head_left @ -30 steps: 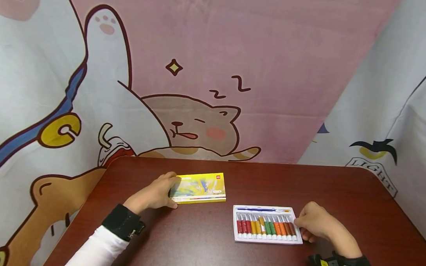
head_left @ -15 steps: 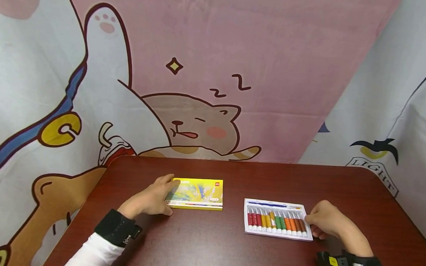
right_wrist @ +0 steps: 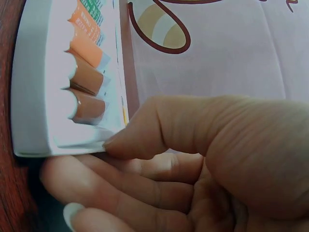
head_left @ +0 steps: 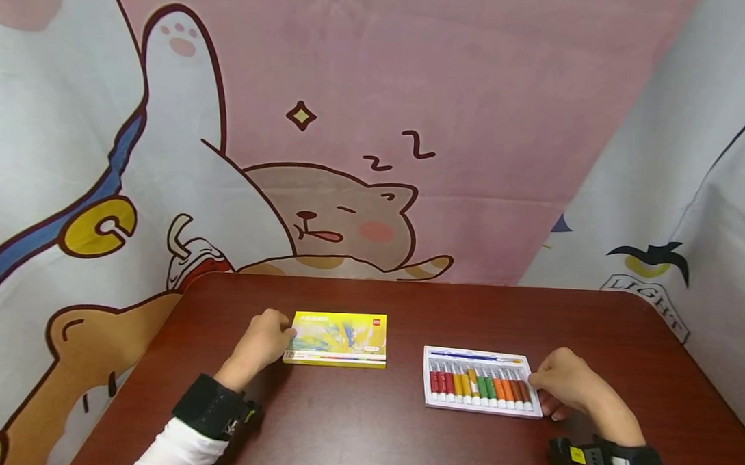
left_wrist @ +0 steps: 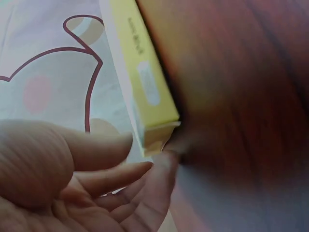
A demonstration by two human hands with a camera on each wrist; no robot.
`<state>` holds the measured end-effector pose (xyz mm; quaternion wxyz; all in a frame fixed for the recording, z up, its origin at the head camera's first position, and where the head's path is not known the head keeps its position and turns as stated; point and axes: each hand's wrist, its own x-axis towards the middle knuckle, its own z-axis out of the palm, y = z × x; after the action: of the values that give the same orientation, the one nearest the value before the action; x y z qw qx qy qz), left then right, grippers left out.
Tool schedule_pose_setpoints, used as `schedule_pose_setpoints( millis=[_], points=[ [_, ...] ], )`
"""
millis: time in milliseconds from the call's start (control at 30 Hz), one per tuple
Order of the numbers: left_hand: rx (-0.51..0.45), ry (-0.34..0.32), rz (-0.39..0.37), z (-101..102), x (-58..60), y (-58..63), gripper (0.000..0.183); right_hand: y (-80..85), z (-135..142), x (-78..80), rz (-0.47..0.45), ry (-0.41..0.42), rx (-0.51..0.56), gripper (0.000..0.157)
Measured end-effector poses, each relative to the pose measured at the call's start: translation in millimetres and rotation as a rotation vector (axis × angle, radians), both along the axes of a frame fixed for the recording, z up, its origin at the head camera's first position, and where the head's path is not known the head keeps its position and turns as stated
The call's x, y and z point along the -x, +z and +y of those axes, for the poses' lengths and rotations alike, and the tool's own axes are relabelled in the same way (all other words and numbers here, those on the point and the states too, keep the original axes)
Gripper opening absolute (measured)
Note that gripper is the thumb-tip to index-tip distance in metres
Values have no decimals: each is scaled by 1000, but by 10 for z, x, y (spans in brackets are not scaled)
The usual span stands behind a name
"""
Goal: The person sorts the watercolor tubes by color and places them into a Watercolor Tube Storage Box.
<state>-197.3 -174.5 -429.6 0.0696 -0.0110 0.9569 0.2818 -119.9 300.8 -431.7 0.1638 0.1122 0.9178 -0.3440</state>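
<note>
In the head view, a yellow paint box [head_left: 338,339] lies flat left of the table's middle. My left hand [head_left: 264,338] is at its left end. In the left wrist view, the thumb and fingers lie around the creased end flap of the box [left_wrist: 149,82], with a gap between thumb and index finger; a fingertip seems to touch the flap. My right hand [head_left: 573,383] pinches the right edge of a white tray [head_left: 485,409], thumb on the rim and fingers below. Paint tubes [head_left: 481,387] in red, yellow, green, orange and brown fill it, with a blue paintbrush [head_left: 475,357] along the top.
The dark reddish-brown table [head_left: 353,423] carries the box and tray, with bare wood between them. Behind it hangs a cartoon-printed cloth [head_left: 475,126]. Both wrists wear black straps [head_left: 209,405] with small devices.
The tray has shifted right, with the right hand on its edge throughout. The box has straightened and come slightly nearer. My left hand has drawn its spread fingers off the top to the left end.
</note>
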Motion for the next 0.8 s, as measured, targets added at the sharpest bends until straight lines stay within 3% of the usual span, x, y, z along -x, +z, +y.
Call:
schedule_pose_setpoints(
  millis=[367, 800],
  points=[
    [-52, -7, -1, 44, -66, -43, 9, -36, 4, 37, 44, -27, 9, 12],
    [-166, -18, -37, 113, -163, -92, 9, -77, -64, 75, 99, -22, -3, 11]
  ],
)
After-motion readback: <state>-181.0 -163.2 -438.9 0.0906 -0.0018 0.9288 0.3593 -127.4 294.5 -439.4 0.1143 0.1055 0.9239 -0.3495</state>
